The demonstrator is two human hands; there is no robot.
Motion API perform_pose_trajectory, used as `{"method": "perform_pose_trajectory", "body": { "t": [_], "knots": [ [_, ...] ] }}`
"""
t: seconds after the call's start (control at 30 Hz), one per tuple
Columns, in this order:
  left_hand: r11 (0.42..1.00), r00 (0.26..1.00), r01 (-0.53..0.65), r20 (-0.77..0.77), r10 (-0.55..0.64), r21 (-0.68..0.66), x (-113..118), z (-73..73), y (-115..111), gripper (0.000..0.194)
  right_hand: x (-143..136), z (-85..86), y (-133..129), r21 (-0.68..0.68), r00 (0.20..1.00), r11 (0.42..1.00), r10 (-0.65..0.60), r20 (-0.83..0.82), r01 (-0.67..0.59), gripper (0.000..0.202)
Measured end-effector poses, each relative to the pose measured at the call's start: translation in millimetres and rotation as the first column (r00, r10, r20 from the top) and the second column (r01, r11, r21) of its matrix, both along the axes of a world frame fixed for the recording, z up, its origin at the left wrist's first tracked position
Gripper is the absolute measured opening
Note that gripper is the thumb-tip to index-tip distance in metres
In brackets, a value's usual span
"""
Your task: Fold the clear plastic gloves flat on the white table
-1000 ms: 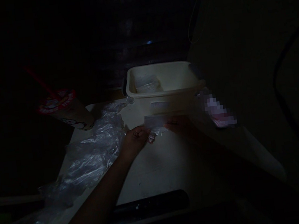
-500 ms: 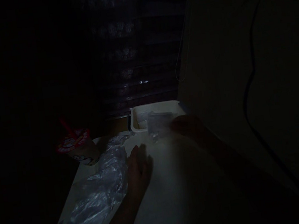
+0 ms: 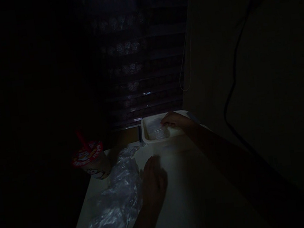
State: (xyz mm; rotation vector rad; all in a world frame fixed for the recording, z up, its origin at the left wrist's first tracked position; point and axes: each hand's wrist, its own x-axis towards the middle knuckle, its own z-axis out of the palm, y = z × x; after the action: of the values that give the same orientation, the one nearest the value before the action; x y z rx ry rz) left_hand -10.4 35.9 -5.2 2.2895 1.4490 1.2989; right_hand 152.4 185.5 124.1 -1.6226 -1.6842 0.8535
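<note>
In the dim head view my right hand (image 3: pixel 174 119) reaches into a white plastic bin (image 3: pixel 145 139) at the far end of the table. Its fingers are pinched at the edge of a clear plastic packet (image 3: pixel 156 131), low inside the bin; the packet's contents are too dark to make out. My left hand (image 3: pixel 153 182) rests on the white tabletop with nothing visible in it, its fingers loosely extended. Beside it, on the left, lie crumpled clear plastic bags (image 3: pixel 124 184).
A drink cup (image 3: pixel 97 168) with a red patterned lid and a red straw stands at the table's left edge. Behind the bin hangs a dark blind (image 3: pixel 127 69). A dark cable (image 3: pixel 234 78) runs down the wall on the right.
My right hand has carried the clear packet from above the bin's front edge down into the bin. The whole view has shifted a little, and my left hand stays on the table.
</note>
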Motion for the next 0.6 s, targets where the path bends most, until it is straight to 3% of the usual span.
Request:
{"method": "perform_pose_trajectory", "body": {
  "t": [0.23,0.4,0.53,0.57,0.6],
  "knots": [
    [0.999,1.000,0.028,-0.005,-0.028,-0.029,0.6,3.8,-1.7,0.046,-9.6,-4.1,2.4,0.033,0.985,0.997,-0.073,0.158,0.068,0.025],
    [0.999,0.999,0.025,-0.042,-0.026,-0.036,0.9,4.7,-2.7,0.044,-4.3,-1.5,-3.9,0.192,0.948,0.973,-0.176,0.264,0.127,0.018],
    [1.000,0.997,0.017,-0.069,-0.018,-0.026,-0.7,4.9,-3.2,0.044,-1.3,5.2,-33.4,0.408,0.928,0.903,-0.260,0.267,0.135,0.019],
    [1.000,0.997,0.015,-0.081,-0.016,-0.014,-1.5,4.7,-3.0,0.043,-1.2,4.3,-45.3,0.479,0.930,0.870,-0.264,0.255,0.116,0.022],
    [1.000,0.995,0.015,-0.094,-0.015,0.003,-2.3,4.6,-2.8,0.043,-1.3,1.4,-58.3,0.627,0.942,0.778,-0.232,0.241,0.032,0.023]
  ]
}}
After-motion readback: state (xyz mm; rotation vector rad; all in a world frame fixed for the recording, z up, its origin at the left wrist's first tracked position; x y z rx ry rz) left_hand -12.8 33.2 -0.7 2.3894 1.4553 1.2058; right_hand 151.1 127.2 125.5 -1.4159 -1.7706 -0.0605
